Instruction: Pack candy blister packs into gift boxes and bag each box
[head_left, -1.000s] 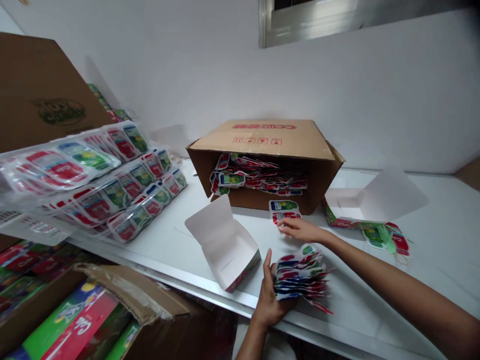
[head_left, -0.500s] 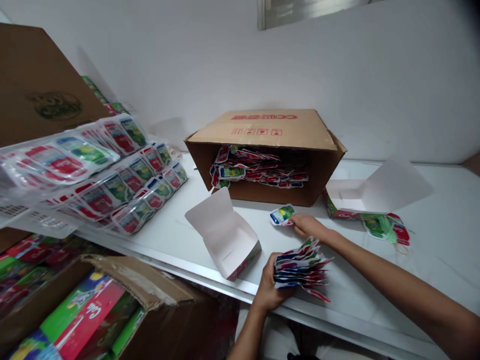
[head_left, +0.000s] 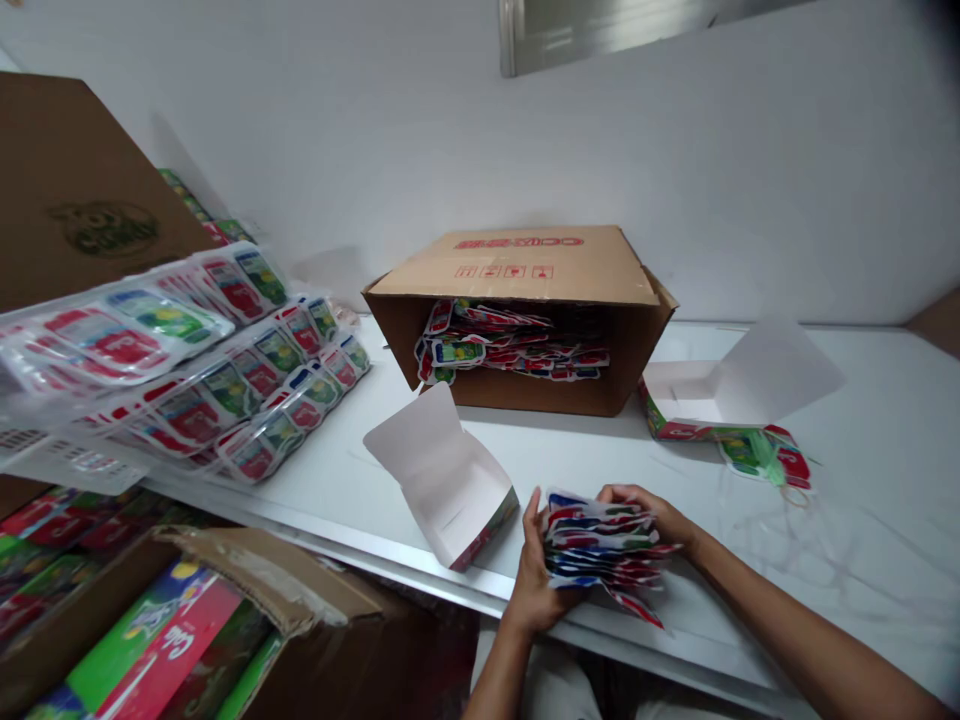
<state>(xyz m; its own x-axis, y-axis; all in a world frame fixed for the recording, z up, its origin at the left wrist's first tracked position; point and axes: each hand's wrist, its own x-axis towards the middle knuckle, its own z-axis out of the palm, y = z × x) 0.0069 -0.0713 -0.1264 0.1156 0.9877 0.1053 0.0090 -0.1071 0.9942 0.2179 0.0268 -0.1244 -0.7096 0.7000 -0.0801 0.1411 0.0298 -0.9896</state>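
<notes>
My left hand is wrapped round one end of a thick stack of candy packets, held over the table's front edge. The packets are flat and can-shaped, in red, blue, green and white. On the stack's far right side rests my right hand, its fingers bent over the top packets and partly hidden by them. Just left of the stack stands an open small display box, white inside, its lid folded back. Behind lies a large cardboard carton on its side, with many loose packets inside.
A second open display box stands at the right, beside packets with a green ribbon. Clear trays of packets are piled at the left. Below the table's left edge is a carton of printed boxes.
My right hand has drawn a single packet from the table in front of the carton back to the stack. My left hand still holds the stack. The view has shifted slightly.
</notes>
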